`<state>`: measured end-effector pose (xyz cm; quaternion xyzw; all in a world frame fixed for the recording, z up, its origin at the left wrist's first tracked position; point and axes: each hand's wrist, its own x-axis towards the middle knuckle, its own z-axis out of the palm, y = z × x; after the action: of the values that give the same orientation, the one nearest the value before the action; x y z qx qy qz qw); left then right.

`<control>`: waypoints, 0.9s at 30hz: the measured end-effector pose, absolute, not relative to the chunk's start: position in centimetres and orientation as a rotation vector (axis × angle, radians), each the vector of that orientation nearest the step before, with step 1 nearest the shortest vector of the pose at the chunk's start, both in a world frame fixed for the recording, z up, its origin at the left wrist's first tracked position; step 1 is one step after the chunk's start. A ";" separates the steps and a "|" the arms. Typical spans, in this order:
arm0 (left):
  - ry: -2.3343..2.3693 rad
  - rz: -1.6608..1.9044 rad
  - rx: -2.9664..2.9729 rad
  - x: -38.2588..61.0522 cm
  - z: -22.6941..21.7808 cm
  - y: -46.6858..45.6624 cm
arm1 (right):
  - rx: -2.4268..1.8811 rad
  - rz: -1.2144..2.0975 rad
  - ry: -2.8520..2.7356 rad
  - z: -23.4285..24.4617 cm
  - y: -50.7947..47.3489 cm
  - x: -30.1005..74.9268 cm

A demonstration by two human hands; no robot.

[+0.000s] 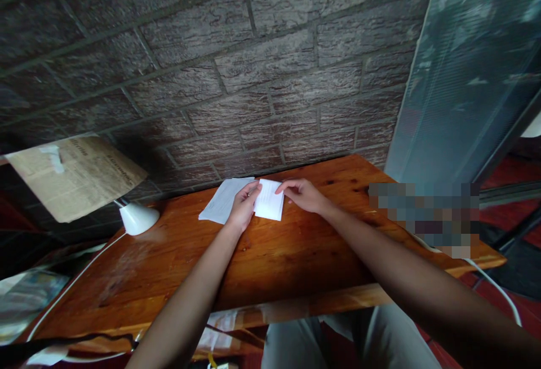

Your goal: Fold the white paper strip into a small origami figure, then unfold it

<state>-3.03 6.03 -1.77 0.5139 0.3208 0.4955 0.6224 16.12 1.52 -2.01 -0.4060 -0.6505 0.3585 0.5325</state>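
Note:
A small folded sheet of white paper is held up over the middle of the wooden table, with faint lines of writing or print on it. My left hand grips its left edge, thumb across the front. At its upper right side, my right hand has its fingers curled, and the index finger and thumb close on that edge. A stack of larger white sheets lies on the table just left of and behind my left hand, partly covered by it.
The wooden table runs along a brick wall. A lamp with a newsprint shade and white base stands at the left. White cables trail over both ends. A blurred-out patch covers something at right.

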 end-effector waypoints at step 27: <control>0.887 1.044 1.143 -3.8 -1.0 5.9 | -0.832 0.698 -1.840 -1.2 1.1 16.1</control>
<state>-3.78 5.86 -0.96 0.4988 0.3869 0.4554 0.6278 16.13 1.10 -1.17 -0.3411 -0.7547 0.2862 0.4818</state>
